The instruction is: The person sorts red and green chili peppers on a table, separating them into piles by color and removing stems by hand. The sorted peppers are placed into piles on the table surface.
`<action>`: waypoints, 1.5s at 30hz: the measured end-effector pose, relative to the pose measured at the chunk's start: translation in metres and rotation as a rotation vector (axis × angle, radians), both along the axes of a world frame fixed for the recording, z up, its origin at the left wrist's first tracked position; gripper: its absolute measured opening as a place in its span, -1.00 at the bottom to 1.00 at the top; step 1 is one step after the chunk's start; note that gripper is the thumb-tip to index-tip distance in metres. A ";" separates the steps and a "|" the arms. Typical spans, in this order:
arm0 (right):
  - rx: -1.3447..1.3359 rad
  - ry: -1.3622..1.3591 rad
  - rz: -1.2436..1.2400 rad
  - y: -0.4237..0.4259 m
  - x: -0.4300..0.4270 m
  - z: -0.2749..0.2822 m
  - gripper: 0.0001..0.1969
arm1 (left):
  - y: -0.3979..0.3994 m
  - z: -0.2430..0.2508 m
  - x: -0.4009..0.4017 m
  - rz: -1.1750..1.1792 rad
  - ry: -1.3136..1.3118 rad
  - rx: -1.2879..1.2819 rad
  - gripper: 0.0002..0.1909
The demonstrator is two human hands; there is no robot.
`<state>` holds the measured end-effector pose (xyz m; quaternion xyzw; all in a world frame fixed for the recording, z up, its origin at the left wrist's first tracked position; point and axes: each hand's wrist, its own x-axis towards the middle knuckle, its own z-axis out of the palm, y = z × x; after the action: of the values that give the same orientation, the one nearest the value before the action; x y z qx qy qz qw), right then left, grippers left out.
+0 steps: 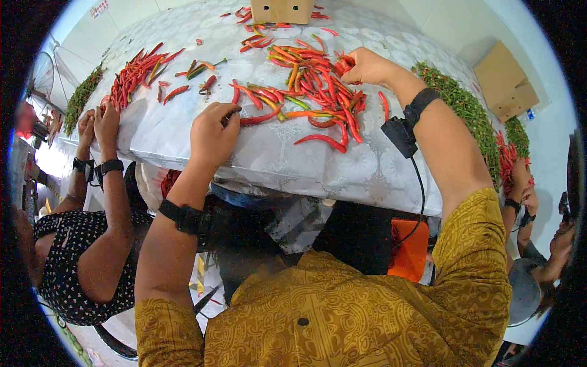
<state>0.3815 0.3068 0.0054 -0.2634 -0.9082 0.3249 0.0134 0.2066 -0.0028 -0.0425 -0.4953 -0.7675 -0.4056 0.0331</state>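
Observation:
A loose heap of chili peppers (316, 82), mostly red with some orange and green, lies before me on the patterned table cover. My right hand (369, 66) is at the heap's far right side, its fingers closed around several red chilies (344, 64). To the left of the heap, my left hand (214, 130) is low over the cover with curled fingers. One long red chili (262, 118) meets its fingertips; whether they grip it I cannot tell. A single curved red chili (321, 140) lies nearest the table's front edge.
A cardboard box (282, 11) stands behind the heap. Green stems (463, 110) are piled to my right, near another cardboard box (506, 80). At left, a co-worker's hands (106, 124) are beside a red chili pile (137, 75). Another person's hands (523, 179) are at far right.

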 end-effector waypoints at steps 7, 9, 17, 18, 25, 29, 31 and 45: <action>0.138 -0.112 0.000 -0.007 -0.009 -0.008 -0.77 | 0.000 0.001 0.001 -0.014 0.020 0.010 -0.81; 0.172 -0.150 -0.014 -0.010 -0.010 -0.010 -0.76 | 0.000 0.001 0.002 -0.006 0.000 0.011 -0.81; 0.309 -0.143 -0.051 -0.032 -0.010 -0.002 -0.74 | 0.000 0.002 0.002 0.010 0.023 -0.020 -0.81; 0.272 -0.082 -0.030 -0.028 -0.009 -0.006 -0.71 | 0.000 0.003 0.002 0.014 0.016 -0.024 -0.81; -0.178 0.284 -0.093 -0.028 0.019 0.013 -0.82 | 0.000 -0.001 0.000 0.017 0.044 -0.002 -0.81; -0.539 0.379 -0.084 -0.027 0.042 0.020 -0.75 | 0.001 -0.001 0.001 0.034 0.019 -0.009 -0.81; -0.656 0.407 -0.082 -0.023 0.053 0.020 -0.72 | 0.002 -0.002 0.000 0.031 0.028 -0.006 -0.81; -0.956 0.494 0.042 -0.054 0.120 0.025 -0.66 | 0.000 -0.007 -0.003 0.076 0.186 -0.001 -0.78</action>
<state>0.5010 0.2533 0.0305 -0.1377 -0.6338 0.7547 0.0988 0.2036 -0.0026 -0.0495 -0.5013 -0.7796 -0.3558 0.1194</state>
